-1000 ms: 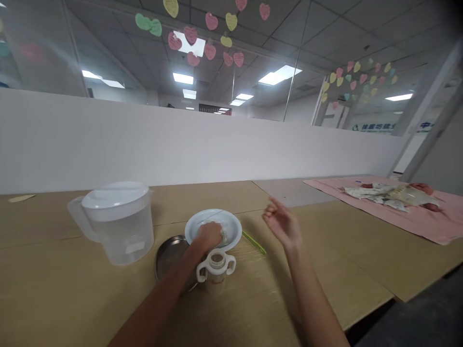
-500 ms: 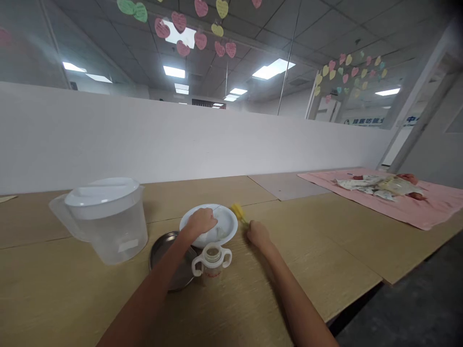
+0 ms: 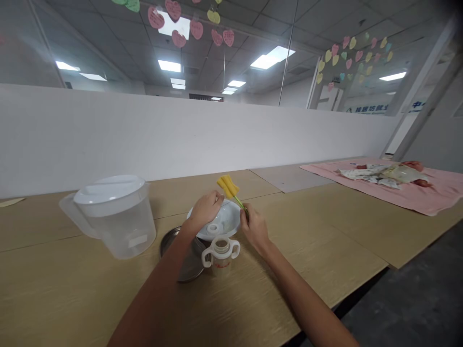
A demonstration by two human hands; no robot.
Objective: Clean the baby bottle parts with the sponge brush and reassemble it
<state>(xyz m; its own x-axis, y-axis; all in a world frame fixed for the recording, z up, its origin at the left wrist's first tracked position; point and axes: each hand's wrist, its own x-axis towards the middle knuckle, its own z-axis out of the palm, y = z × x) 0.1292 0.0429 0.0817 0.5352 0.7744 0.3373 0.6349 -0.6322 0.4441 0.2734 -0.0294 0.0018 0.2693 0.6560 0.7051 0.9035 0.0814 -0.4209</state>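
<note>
My right hand (image 3: 254,225) is closed round the green handle of a brush with a yellow sponge head (image 3: 228,186), which points up and left above the bowl. My left hand (image 3: 207,208) is over the left side of the white bowl (image 3: 234,222), fingers curled; what they hold, if anything, is hidden. A small white ring-shaped part (image 3: 212,229) lies in the bowl. In front of the bowl stands an open bottle with two white handles (image 3: 221,250). A round metal tray (image 3: 191,270) lies partly beneath my left forearm.
At the left stands a clear lidded pitcher (image 3: 121,226). A pink cloth (image 3: 427,205) at the right bears a doll-like figure (image 3: 405,173) in pale clothing. The wooden table (image 3: 318,241) meets a white wall (image 3: 217,140) behind; its front edge drops off at lower right.
The brush has risen from beside the bowl to above it, in my right hand. My left hand has moved up a little. The view has shifted slightly.
</note>
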